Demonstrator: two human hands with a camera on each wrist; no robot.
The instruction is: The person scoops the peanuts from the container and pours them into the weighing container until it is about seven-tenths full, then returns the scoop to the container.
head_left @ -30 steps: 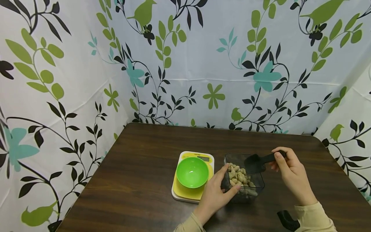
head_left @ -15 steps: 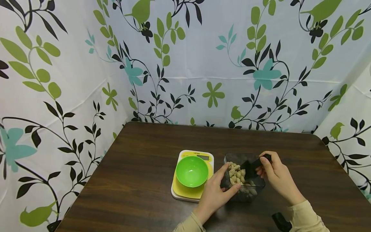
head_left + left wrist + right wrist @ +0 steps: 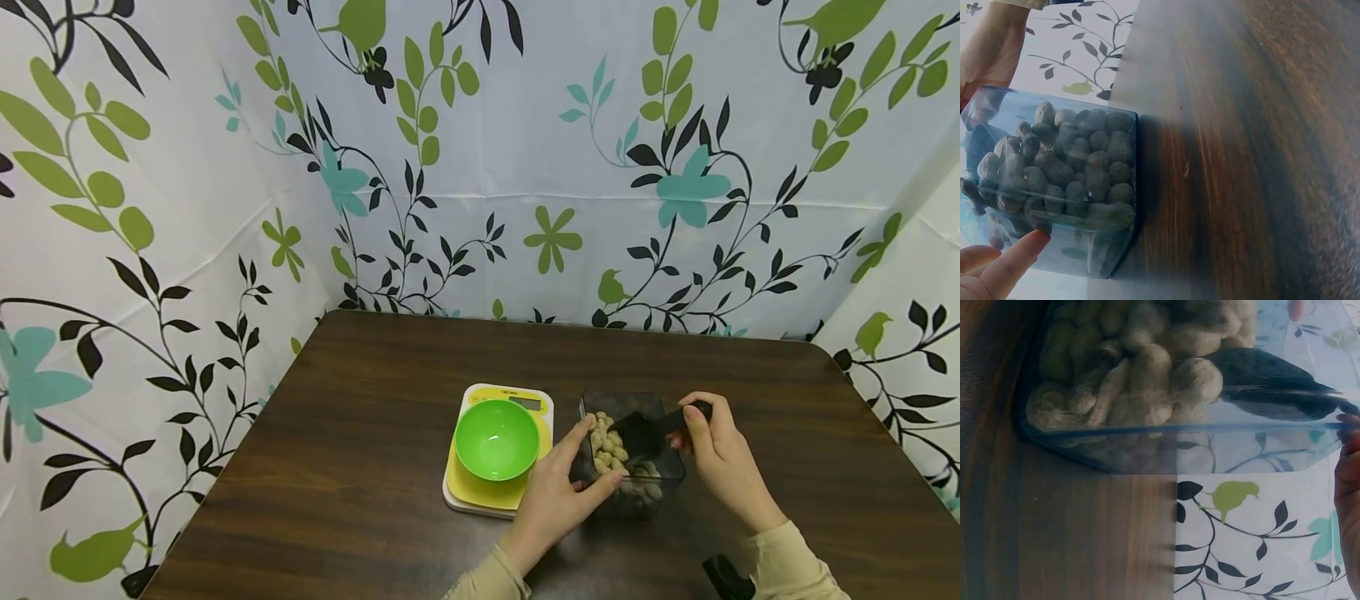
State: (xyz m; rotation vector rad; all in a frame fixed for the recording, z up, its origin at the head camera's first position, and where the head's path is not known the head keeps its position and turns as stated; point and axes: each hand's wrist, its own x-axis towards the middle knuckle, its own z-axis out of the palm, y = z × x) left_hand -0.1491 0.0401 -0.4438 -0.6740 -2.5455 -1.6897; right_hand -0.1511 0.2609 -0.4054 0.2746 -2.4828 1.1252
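Note:
A clear plastic container (image 3: 671, 477) of peanuts in their shells (image 3: 606, 446) stands on the table. My left hand (image 3: 553, 500) holds its left near corner, thumb on the near wall and fingers along the left side. In the left wrist view a fingertip (image 3: 1038, 237) touches the wall. My right hand (image 3: 723, 454) grips the handle of a black scoop (image 3: 641, 435), its blade inside the container among the peanuts. Left of the container, a bright green bowl (image 3: 497, 440) sits on a yellow and white kitchen scale (image 3: 487, 498); the bowl's visible inside shows nothing in it.
A black curved object (image 3: 727, 577) lies beside the right sleeve, partly cut off by the frame. The dark wooden table (image 3: 360, 433) reaches back to a patterned curtain (image 3: 487, 167) that hangs behind it and on both sides.
My right hand has moved left and brought the scoop from over the container's right part down into the peanuts. My left hand has stayed on the container.

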